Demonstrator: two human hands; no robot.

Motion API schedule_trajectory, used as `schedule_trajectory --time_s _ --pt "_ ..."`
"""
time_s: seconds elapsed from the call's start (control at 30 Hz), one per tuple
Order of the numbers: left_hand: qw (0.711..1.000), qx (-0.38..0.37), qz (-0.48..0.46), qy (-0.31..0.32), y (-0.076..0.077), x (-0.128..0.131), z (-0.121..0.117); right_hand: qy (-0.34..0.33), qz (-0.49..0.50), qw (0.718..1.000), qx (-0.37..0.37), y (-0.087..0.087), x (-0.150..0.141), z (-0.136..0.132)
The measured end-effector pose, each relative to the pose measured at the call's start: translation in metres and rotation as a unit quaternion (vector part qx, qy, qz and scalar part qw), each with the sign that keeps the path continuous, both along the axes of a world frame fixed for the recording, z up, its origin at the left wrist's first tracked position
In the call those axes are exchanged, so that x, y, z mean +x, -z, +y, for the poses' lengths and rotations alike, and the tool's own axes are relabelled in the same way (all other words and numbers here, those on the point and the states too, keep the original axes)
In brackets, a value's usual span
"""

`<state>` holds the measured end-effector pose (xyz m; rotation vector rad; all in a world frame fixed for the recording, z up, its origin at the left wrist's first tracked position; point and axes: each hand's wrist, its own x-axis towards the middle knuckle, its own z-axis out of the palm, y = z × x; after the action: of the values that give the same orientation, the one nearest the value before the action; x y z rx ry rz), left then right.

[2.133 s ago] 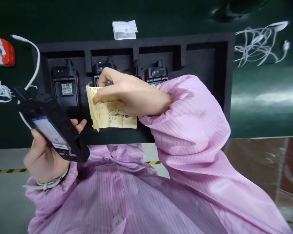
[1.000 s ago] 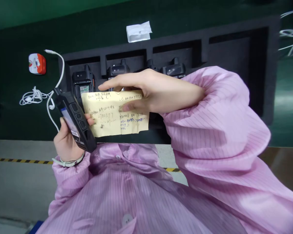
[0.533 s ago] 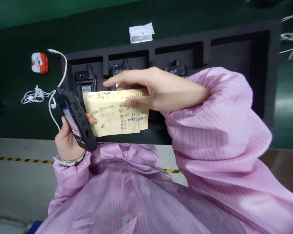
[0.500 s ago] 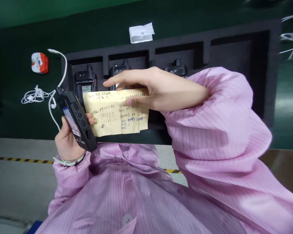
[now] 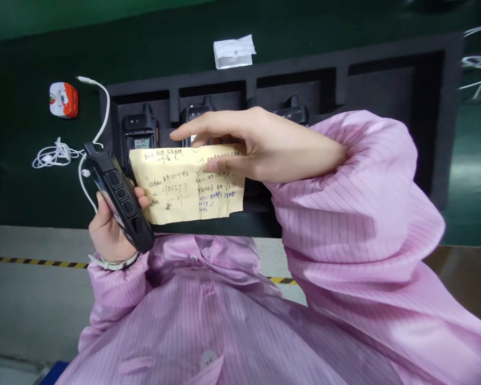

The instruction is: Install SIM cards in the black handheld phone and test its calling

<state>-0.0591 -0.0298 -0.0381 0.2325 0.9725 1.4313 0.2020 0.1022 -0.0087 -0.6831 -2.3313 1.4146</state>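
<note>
Right hand: your right hand (image 5: 264, 147) is nearly closed, pinching the top right of the handwritten yellow note (image 5: 184, 184) between thumb and fingers, with your forefinger stretched out along its upper edge.

Left hand: your left hand (image 5: 112, 235) is curled around the rugged black handset (image 5: 118, 195), its fingertips (image 5: 142, 201) showing past the far edge (the screen side faces you, tilted).

Held things: both are held up at mid-frame, with the handset overlapping the note's left edge.

Foam tray: the black foam tray (image 5: 385, 69) lies behind them, with dark handsets (image 5: 138, 131) in its slots, partly hidden by the note and your hand.

Upper left: white earphones (image 5: 56, 156) and an orange-and-white pack (image 5: 63, 100) lie on the green mat (image 5: 20, 53).

Top middle: a white packet (image 5: 233, 52) lies just above the tray.

Nearest you: your pink striped smock (image 5: 208, 326) fills the bottom.
</note>
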Motion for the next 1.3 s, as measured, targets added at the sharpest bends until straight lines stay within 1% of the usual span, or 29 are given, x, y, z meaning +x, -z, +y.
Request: schedule_trajectory --time_s 0.13,0.33,0.47,0.57,0.8,1.13,1.3 --pt "1.000 -0.009 -0.002 0.002 0.001 -0.001 -0.001 -0.002 0.000 1.000 0.003 0.000 0.000 -0.001" --pt "1.000 -0.001 0.005 0.004 0.002 0.001 -0.001 -0.001 0.001 1.000 0.016 0.000 0.001 0.000" --pt "1.000 -0.004 -0.003 0.030 0.002 0.000 -0.001 -0.003 0.005 1.000 0.017 0.001 0.000 0.000" --pt "0.999 0.007 -0.009 0.042 0.001 0.000 -0.001 -0.002 0.009 1.000 0.018 0.002 0.000 0.000" --pt "0.999 0.001 -0.017 0.038 -0.002 0.003 -0.001 -0.003 0.008 1.000 0.029 0.002 0.001 0.000" --pt "0.999 0.001 0.001 0.035 0.008 -0.003 -0.006 -0.010 -0.012 0.999 0.037 0.000 0.001 0.001" --pt "0.999 0.010 -0.012 0.048 0.006 -0.003 -0.006 -0.009 -0.021 0.999 0.031 0.000 0.001 0.001"
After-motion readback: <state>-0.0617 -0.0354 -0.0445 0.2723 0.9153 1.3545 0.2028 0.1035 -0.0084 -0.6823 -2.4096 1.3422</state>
